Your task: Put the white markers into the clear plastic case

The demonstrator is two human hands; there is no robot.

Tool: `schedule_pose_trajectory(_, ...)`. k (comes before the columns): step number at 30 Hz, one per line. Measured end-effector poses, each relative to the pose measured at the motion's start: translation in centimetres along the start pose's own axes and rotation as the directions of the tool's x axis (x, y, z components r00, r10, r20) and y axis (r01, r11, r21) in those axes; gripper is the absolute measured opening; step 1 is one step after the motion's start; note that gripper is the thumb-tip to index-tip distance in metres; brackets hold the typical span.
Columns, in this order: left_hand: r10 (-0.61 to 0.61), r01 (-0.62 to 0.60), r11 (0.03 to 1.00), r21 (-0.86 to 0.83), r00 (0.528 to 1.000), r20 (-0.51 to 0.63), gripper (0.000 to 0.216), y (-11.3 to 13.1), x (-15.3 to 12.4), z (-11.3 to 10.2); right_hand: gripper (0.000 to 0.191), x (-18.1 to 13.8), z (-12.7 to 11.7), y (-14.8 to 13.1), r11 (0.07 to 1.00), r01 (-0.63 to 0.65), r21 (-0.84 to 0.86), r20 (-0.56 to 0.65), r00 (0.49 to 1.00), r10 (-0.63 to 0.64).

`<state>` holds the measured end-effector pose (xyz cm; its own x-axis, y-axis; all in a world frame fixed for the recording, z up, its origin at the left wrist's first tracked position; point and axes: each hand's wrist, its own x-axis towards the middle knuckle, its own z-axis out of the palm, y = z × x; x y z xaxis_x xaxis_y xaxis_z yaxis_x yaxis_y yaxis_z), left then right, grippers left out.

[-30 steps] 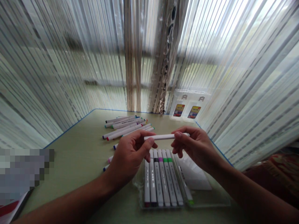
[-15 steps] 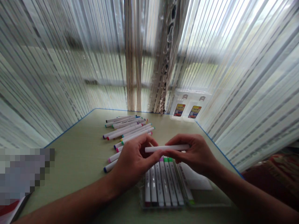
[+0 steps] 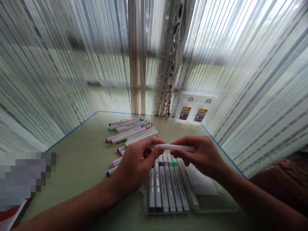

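Note:
A white marker (image 3: 176, 147) lies level between my two hands, above a clear plastic case. My left hand (image 3: 141, 155) pinches its left end between thumb and fingers. Closed on the right part of the same marker is my right hand (image 3: 199, 154). Below, several white markers (image 3: 168, 189) stand side by side in the open case (image 3: 154, 213), with black, purple and green bands near their tops. One more marker (image 3: 192, 189) with a light green end lies in the case's right half, beside a white paper piece (image 3: 204, 183).
Loose markers with coloured ends (image 3: 132, 134) are spread on the green table (image 3: 79, 170) beyond my left hand. A clear plastic box with two labels (image 3: 194, 109) stands at the back right. String curtains (image 3: 108, 57) hang around the table edge. The left foreground is blurred out.
Both hands have risen slightly with the marker. My left thumb and fingers have closed over its left end, and more of the marker tops in the case now show.

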<state>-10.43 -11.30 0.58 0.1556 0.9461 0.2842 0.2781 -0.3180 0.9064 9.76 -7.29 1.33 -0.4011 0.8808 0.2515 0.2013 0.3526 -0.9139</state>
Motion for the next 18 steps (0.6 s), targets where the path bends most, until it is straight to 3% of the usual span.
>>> schedule_pose_trajectory(11,-0.119,0.089,0.95,-0.3,0.989,-0.086,0.021,-0.12,0.53,-0.08,0.028,0.2,0.01,-0.11,0.96,-0.028,0.28,-0.023,0.999,0.036)
schedule_pose_trajectory(18,-0.206,0.126,0.873,-0.471,0.971,-0.123,0.013,0.08,0.98,-0.2,0.025,0.22,-0.21,0.57,0.893,-0.023,0.449,0.057,0.998,-0.003)
